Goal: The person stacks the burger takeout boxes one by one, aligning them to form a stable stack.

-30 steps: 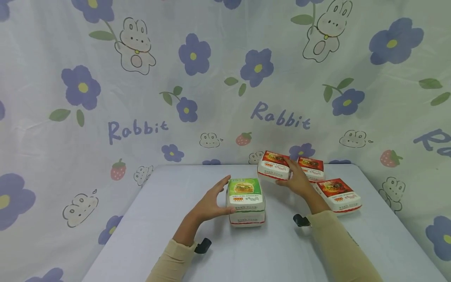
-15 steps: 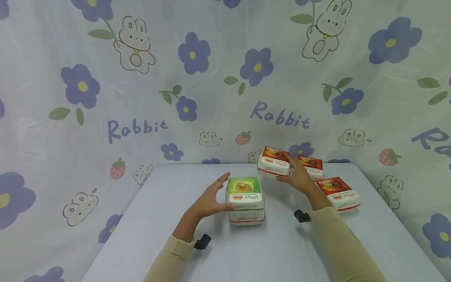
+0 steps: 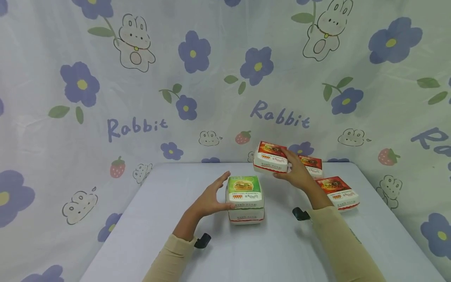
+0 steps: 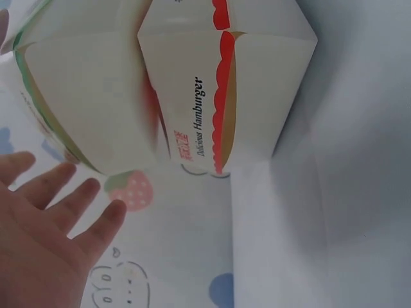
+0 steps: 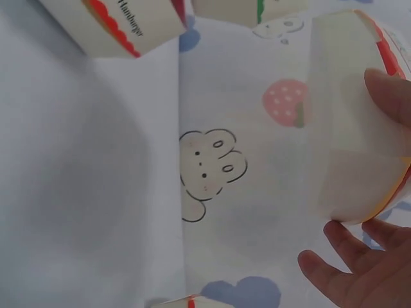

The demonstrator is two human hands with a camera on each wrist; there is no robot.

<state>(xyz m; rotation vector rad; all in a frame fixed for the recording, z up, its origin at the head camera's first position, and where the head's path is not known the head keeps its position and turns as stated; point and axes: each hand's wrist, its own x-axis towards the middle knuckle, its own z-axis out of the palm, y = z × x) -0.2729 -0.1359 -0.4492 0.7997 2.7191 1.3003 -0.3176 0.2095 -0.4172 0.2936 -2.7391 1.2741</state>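
A green-topped hamburger box point(image 3: 244, 188) sits on a red-trimmed hamburger box point(image 3: 246, 216) near the middle of the table. At the stack's left side is my left hand point(image 3: 207, 201), its thumb against or just by the front of the upper box. In the left wrist view, the fingers point(image 4: 96, 224) of that hand are spread and apart from the cardboard. My right hand point(image 3: 298, 174) grips a red-topped hamburger box point(image 3: 270, 157) at its right side, thumb in front, holding it raised and slightly tilted above the table's back edge.
Two more red-topped boxes stand on the right: a rear box point(image 3: 312, 166), partly hidden by my right hand, and a nearer box point(image 3: 339, 192). Behind the white table point(image 3: 141, 219) hangs a curtain point(image 3: 211, 90) printed with rabbits and flowers.
The red-topped box in my right hand has risen and shifted a little left. My left hand and the stack stay nearly in place.
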